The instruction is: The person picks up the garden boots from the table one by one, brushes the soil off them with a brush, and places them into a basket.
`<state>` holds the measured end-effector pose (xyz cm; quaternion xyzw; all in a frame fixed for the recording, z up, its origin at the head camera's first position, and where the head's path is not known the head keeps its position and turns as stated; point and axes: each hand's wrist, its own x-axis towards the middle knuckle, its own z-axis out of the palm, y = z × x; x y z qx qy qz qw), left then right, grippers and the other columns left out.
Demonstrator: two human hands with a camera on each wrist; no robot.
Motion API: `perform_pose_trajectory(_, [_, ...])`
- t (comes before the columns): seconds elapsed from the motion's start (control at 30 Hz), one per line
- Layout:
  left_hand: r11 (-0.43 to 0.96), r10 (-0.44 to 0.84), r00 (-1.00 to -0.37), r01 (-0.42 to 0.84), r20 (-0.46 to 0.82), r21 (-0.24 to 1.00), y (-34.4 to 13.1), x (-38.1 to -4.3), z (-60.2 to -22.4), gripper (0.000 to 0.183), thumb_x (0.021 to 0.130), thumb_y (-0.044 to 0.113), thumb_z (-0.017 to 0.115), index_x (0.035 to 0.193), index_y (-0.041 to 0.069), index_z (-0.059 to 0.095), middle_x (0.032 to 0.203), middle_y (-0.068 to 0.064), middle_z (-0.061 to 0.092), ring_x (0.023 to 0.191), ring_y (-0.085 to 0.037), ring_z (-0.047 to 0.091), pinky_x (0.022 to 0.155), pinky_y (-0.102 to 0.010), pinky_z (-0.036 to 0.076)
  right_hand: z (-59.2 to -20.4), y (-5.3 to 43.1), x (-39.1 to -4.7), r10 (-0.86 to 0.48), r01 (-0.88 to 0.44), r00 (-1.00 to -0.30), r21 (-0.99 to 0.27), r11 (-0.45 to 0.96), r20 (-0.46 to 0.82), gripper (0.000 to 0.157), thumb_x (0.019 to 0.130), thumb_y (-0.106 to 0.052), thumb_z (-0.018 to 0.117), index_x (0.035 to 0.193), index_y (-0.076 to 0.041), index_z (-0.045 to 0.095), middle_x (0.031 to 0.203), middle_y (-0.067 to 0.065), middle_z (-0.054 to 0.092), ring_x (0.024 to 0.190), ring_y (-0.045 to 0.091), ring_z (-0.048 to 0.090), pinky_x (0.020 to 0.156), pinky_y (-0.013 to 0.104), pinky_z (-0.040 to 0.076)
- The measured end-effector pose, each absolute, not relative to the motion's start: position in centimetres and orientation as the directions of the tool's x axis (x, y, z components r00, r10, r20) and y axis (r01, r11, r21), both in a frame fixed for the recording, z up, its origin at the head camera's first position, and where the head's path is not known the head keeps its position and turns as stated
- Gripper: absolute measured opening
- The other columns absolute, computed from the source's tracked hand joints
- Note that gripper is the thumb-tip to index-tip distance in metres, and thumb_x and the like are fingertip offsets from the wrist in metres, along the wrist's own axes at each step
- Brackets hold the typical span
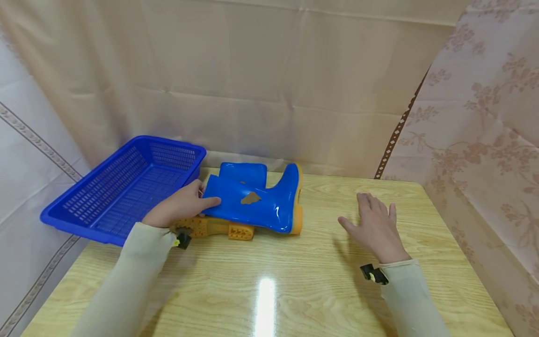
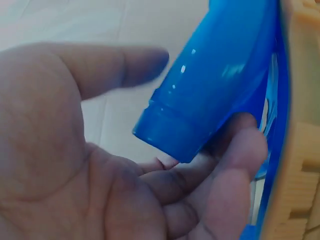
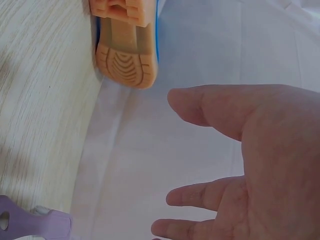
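In the head view a glossy blue rain boot [image 1: 269, 206] with a yellow sole lies on its side, its toe pointing to the back and its sole to the right. It overlaps a second blue boot [image 1: 244, 173], whose yellow sole [image 1: 219, 228] faces the front. My left hand [image 1: 185, 201] holds the upper boot at its open top end, thumb on the near side. In the left wrist view my fingers [image 2: 240, 155] curl beneath the blue shaft [image 2: 200, 95]. Off to the right, my right hand [image 1: 375, 224] hovers over the table with fingers spread, holding nothing.
A blue plastic basket [image 1: 198, 150] with slotted walls stands at the left, beside the boots. The wood-grain table [image 1: 320, 290] meets a beige cloth [image 1: 252, 93] at the back. A light purple object [image 3: 37, 223] shows at the right wrist view's lower left.
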<state>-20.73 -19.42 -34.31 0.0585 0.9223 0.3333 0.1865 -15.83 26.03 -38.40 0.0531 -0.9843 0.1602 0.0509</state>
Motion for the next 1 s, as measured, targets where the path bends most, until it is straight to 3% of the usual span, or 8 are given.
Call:
perform_pose_trajectory(0.13, [0.682,0.296,-0.897,-0.041,-0.327,0.73,-19.6,-20.3,-34.3,0.085,0.099,0.045,0.069,0.152,0.0,0.021,0.12,-0.023,0.056,0.084,-0.025,0.064,0.077,-0.039,0.05,-38.4,26.0,-15.9,-0.086,-0.116,-0.99,-0.317,0.941,0.109,0.089,0.097,-0.046,0.069,0.157,0.008,0.03,0.158,0.037,0.029,0.141,0.061,0.027,0.114,0.079,-0.001])
perform_pose_trajectory(0.23, [0.599,0.344,-0.881,-0.06,-0.324,0.798,-19.9,-20.0,-34.5,0.091,0.099,0.036,0.071,0.158,0.003,0.01,0.131,-0.028,0.051,0.084,-0.028,0.063,0.09,-0.05,0.05,-38.4,25.9,-15.8,-0.083,-0.111,-0.992,-0.324,0.939,0.098,0.09,0.098,-0.046,0.069,0.157,0.008,0.029,0.158,0.037,0.028,0.142,0.06,0.026,0.114,0.078,-0.003])
perform_pose_trajectory(0.4, [0.47,0.342,-0.897,-0.095,-0.28,0.877,-19.9,-20.0,-35.6,0.095,0.099,0.03,0.071,0.164,0.011,0.004,0.161,-0.029,0.028,0.11,-0.034,0.069,0.116,-0.07,0.027,-38.3,25.8,-15.8,-0.081,-0.105,-0.993,-0.327,0.939,0.085,0.09,0.098,-0.045,0.069,0.158,0.007,0.027,0.159,0.037,0.027,0.142,0.06,0.026,0.115,0.078,-0.003])
perform_pose_trajectory(0.53, [0.262,0.249,-0.952,-0.113,-0.18,0.958,-18.6,-20.3,-37.0,0.081,0.104,0.024,0.065,0.163,0.007,0.013,0.155,-0.026,0.039,0.129,-0.04,0.059,0.117,-0.061,0.034,-38.2,25.8,-15.7,-0.082,-0.103,-0.994,-0.332,0.938,0.079,0.09,0.098,-0.045,0.069,0.159,0.007,0.027,0.159,0.037,0.027,0.143,0.06,0.025,0.115,0.077,-0.003])
perform_pose_trajectory(0.63, [0.037,0.152,-0.977,-0.145,-0.149,0.989,-17.1,-20.4,-38.1,0.069,0.107,0.024,0.059,0.161,0.003,0.021,0.156,-0.02,0.037,0.143,-0.036,0.045,0.118,-0.049,0.038,-38.3,25.9,-15.7,-0.083,-0.105,-0.993,-0.337,0.936,0.078,0.09,0.098,-0.044,0.068,0.159,0.007,0.026,0.159,0.037,0.026,0.143,0.061,0.025,0.115,0.077,-0.003])
perform_pose_trajectory(0.73, [-0.146,0.085,-0.981,-0.183,-0.173,0.972,-15.4,-20.1,-39.1,0.067,0.108,0.023,0.057,0.161,0.006,0.02,0.156,-0.019,0.033,0.147,-0.033,0.038,0.118,-0.047,0.038,-38.3,26.0,-15.7,-0.089,-0.11,-0.993,-0.338,0.935,0.078,0.09,0.098,-0.044,0.068,0.159,0.007,0.025,0.159,0.037,0.027,0.142,0.061,0.026,0.115,0.077,-0.003])
perform_pose_trajectory(0.87, [-0.196,0.071,-0.98,-0.197,-0.187,0.961,-13.8,-19.6,-40.0,0.078,0.106,0.011,0.058,0.164,0.017,0.006,0.16,-0.023,0.028,0.145,-0.035,0.04,0.111,-0.048,0.047,-38.3,26.0,-15.7,-0.096,-0.114,-0.993,-0.339,0.934,0.069,0.092,0.098,-0.047,0.067,0.16,0.006,0.024,0.16,0.036,0.027,0.142,0.061,0.026,0.115,0.077,-0.004])
perform_pose_trajectory(1.0, [-0.141,0.055,-0.987,-0.16,-0.154,0.977,-12.9,-19.5,-40.3,0.075,0.105,0.004,0.057,0.163,0.018,0.01,0.157,-0.024,0.033,0.138,-0.036,0.047,0.099,-0.04,0.056,-38.2,26.0,-15.8,-0.095,-0.11,-0.994,-0.345,0.932,0.059,0.091,0.099,-0.045,0.067,0.16,0.006,0.023,0.16,0.036,0.027,0.142,0.061,0.025,0.115,0.077,-0.005])
